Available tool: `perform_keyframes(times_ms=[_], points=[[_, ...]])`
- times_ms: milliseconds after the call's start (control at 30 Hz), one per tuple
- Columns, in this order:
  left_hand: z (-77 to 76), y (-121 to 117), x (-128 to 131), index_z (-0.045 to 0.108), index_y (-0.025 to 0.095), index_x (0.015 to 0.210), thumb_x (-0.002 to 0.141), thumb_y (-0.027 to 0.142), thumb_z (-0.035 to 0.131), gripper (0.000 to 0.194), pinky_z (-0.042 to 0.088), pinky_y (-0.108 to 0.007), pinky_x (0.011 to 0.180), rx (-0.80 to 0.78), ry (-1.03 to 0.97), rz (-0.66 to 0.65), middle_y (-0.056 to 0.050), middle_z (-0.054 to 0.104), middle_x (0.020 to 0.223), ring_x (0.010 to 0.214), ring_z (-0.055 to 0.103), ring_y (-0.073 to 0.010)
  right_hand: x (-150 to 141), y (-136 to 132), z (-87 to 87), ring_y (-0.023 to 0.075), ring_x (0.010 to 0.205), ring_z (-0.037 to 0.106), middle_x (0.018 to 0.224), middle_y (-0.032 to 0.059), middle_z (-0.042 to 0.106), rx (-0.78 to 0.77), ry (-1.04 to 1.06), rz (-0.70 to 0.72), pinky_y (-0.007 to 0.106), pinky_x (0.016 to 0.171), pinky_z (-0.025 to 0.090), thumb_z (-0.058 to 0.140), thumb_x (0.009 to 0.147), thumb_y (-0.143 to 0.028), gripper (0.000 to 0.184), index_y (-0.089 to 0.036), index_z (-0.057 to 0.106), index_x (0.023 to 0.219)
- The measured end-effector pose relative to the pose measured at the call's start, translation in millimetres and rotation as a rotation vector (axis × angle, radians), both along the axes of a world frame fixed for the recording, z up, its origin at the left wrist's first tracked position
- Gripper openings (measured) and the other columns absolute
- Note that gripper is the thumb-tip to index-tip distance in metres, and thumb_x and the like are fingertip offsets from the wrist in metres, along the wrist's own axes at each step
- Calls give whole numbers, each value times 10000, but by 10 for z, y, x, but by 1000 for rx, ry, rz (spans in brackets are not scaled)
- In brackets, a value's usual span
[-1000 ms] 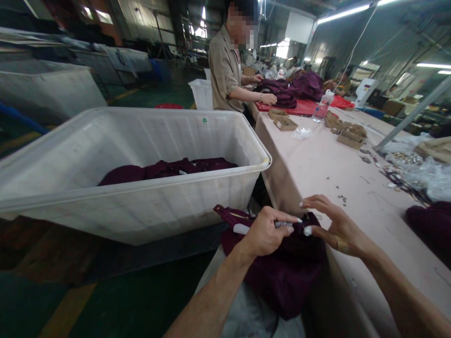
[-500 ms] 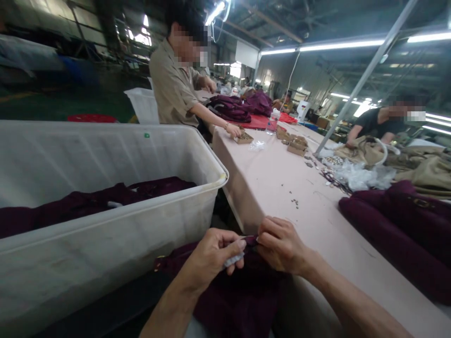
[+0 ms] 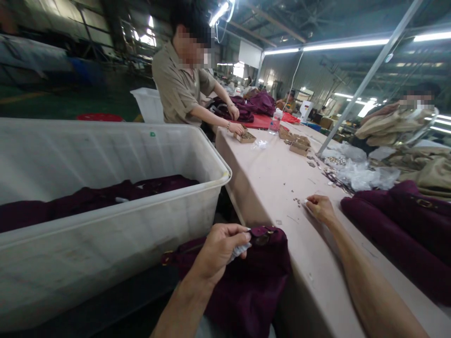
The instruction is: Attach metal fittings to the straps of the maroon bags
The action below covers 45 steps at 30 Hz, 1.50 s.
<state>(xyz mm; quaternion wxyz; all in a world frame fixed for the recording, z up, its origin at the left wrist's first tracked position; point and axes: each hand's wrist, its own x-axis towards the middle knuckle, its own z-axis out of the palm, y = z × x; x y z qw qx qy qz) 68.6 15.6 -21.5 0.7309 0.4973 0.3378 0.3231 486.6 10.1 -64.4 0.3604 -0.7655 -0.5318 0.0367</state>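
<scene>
My left hand [image 3: 225, 246] is closed, its thumb and index finger pinching the edge of a dark purple cloth item [image 3: 253, 286] with metal fittings. A crumpled whitish piece [image 3: 241, 252] is tucked under the fingers of that same hand. The cloth hangs beside the table edge, in front of me. My right hand [image 3: 321, 209] is over the table, fingers pinched, with a small white thing [image 3: 306, 201] at the tips; its kind cannot be made out. Just left of those fingertips lie several small metal pieces [image 3: 297, 201].
A large white bin [image 3: 169, 206] holding purple cloth stands at left. On the pale table [image 3: 260, 178] are a box of small fittings [image 3: 246, 137], a bottle [image 3: 275, 121], plastic bags [image 3: 373, 174] and folded purple cloth [image 3: 394, 234]. A co-worker [image 3: 179, 89] reaches into the box.
My right hand has left the cloth and moved right, over the table beside the small metal pieces. My left hand still holds the cloth, which now shows more fully.
</scene>
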Motion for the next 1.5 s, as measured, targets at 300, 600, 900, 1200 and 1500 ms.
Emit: perform_keyframes(times_ms=[300,600,900,1200,1500], points=[[-7,-4,33,761,73,811,722,348,773,289,377,-214,527,5,28,19,-64,668,614,501,559,-103,38,199,-195,139,623,565,638,-23,620,-246,-105,55,270,624,424,717,840,-386,247,-156,689,754],[22,-52,19,753,80,816,697,354,799,302,395,-230,541,20,4,23,-60,677,631,515,568,-116,72,146,-112,121,647,584,715,-34,616,-415,-217,96,267,648,496,676,956,-434,325,-139,662,821],[-29,-113,15,767,68,817,657,307,810,291,394,-229,535,-26,-51,24,-75,689,637,514,583,-118,104,67,-80,133,594,489,575,-29,532,-460,-237,221,276,597,344,623,834,-312,225,-174,597,658],[-101,-251,54,789,61,807,580,235,813,287,407,-240,527,-49,-96,55,-75,685,622,505,578,-121,180,-82,-176,150,560,453,549,1,536,-414,-247,350,304,590,307,557,787,-444,297,-192,565,629],[-69,-314,46,795,72,765,649,432,871,386,385,-232,492,78,-24,76,-51,656,613,504,503,-89,-415,-292,114,178,637,492,651,19,573,-308,-266,446,303,610,343,523,902,-456,289,-208,540,755]])
